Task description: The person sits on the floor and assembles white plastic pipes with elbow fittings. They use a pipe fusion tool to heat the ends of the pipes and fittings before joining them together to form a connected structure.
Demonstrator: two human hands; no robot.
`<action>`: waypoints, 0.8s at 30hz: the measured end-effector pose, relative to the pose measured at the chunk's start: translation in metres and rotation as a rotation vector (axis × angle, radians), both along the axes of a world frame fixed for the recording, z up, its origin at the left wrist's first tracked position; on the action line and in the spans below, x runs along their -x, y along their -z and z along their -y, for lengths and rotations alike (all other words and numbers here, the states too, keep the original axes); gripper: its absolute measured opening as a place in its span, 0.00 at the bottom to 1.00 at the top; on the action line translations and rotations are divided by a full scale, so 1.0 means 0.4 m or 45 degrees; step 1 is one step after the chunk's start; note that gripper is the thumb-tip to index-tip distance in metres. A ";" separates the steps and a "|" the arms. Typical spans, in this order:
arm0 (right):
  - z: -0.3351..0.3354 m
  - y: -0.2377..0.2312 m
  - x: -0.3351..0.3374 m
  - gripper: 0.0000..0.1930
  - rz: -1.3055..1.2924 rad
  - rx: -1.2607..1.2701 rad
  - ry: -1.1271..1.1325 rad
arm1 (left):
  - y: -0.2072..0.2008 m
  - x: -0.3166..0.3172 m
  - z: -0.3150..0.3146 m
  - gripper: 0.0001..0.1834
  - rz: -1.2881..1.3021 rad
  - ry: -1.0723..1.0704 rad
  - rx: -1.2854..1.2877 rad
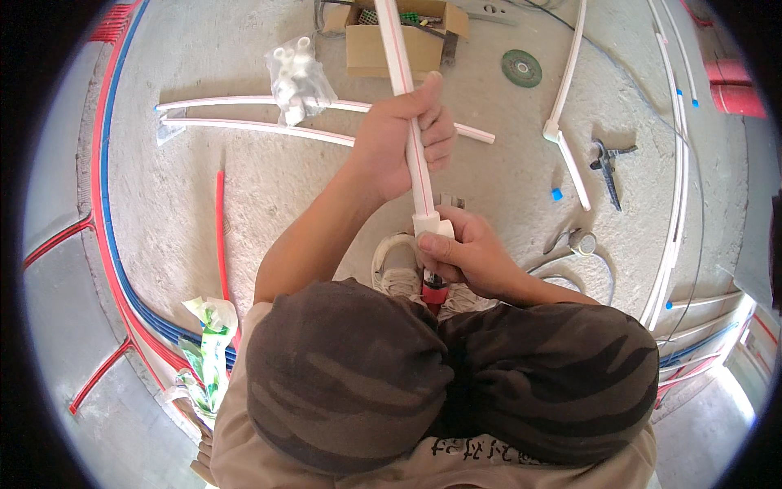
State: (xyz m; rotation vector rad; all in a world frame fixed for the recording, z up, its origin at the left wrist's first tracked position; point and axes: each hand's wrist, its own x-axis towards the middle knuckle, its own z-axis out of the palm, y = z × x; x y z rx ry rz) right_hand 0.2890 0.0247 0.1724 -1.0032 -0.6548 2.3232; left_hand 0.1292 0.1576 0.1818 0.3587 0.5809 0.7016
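White plastic pipe (405,90) with a red stripe, gripped mid-length in the left hand (403,143), fingers wrapped fully round it. Long axis running away from the body, far end reaching over the cardboard box (383,45), near end seated in a white fitting (432,226). Right hand (464,257) closed over that fitting, just below the left, nearer the knees (448,367). Something red (434,293) showing under the right hand, kind not clear. Fitting directly in line with the pipe, touching its near end. Lying about on the concrete floor (244,187): more pipes (244,114), a bag of fittings (297,77), a green disc (521,68), cutters (607,167).
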 end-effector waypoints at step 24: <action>-0.010 -0.010 -0.008 0.28 0.127 -0.230 0.069 | -0.041 0.004 0.011 0.16 0.282 -0.123 -0.689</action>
